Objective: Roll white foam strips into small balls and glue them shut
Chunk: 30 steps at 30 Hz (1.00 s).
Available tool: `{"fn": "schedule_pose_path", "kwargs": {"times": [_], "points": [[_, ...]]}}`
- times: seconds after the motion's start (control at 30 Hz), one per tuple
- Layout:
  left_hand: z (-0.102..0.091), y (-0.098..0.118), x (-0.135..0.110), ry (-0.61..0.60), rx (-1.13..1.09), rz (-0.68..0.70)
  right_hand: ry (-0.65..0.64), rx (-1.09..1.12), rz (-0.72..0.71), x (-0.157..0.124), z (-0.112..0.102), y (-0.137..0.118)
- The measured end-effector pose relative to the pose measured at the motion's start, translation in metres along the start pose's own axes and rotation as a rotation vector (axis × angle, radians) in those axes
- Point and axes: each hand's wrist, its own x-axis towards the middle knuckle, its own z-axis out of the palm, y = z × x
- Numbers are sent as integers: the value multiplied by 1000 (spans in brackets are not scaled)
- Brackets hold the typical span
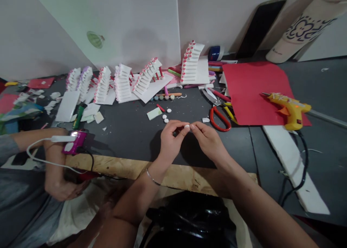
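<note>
My left hand and my right hand meet above the front part of the dark table. Between their fingertips is a small round white piece, pinched by both hands. Its exact make is too small to tell. Just beyond my left hand lie several similar white discs and a pale green card. A short red stick rests beside that card. Red-handled scissors lie past my right hand, with a white scrap near them.
Several white stair models with red or purple dots line the back. A yellow glue gun lies on red sheet, its cord running over a white foam strip. At left are a purple power adapter and another person's arm.
</note>
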Motion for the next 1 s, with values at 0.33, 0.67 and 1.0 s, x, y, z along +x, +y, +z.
{"fn": "schedule_pose_path", "kwargs": {"times": [0.33, 0.67, 1.0], "points": [[-11, -6, -3, -201, 410, 202, 9, -492, -153, 1, -2, 11], [-9, 0, 1, -68, -82, -173, -141, 65, 126, 7, -12, -4], [-5, -5, 0, 49, 7, -121, -79, 79, 161, 7, -5, -2]]}}
